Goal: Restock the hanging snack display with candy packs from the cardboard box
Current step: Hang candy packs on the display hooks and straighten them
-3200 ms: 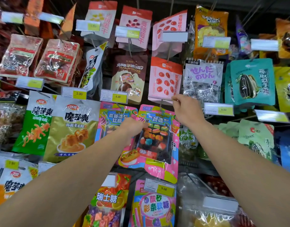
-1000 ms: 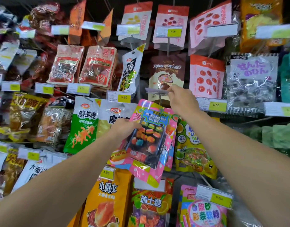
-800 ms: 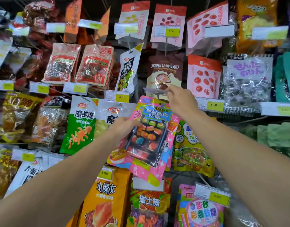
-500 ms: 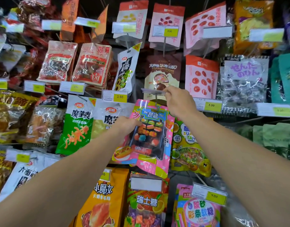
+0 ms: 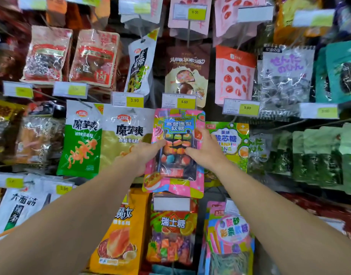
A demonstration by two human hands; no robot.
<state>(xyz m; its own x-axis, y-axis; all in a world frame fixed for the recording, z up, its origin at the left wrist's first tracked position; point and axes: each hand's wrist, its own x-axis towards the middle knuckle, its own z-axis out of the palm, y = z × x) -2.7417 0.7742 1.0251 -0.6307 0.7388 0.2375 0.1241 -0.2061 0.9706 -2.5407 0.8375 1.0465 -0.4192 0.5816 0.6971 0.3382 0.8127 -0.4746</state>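
Candy pack [image 5: 175, 153], pink with a clear window showing sushi-shaped gummies, hangs directly below the 5.00 price tag [image 5: 179, 101], which serves as the landmark for this peg position. The pack's top edge sits just under the tag; whether the peg passes fully through its hang hole cannot be determined, since the tag hides that point.

Left hand [image 5: 145, 153] holds the pack's left edge, below and left of the tag, with the thumb lying on the clear window. Right hand [image 5: 205, 149] rests on the pack's right edge, below and right of the tag, fingers laid against the front; how firmly it holds cannot be told. Neither hand is clenched on nothing.

Step in hand, as judged: seating and squaring the pack on its peg. The pack appears close to straight and level with the yellow-green pack [image 5: 228, 143] immediately to the right of it.

Next move calls for letting go with both hands without pulling the pack forward off the peg, then reaching for another pack. Cardboard box is not in view.
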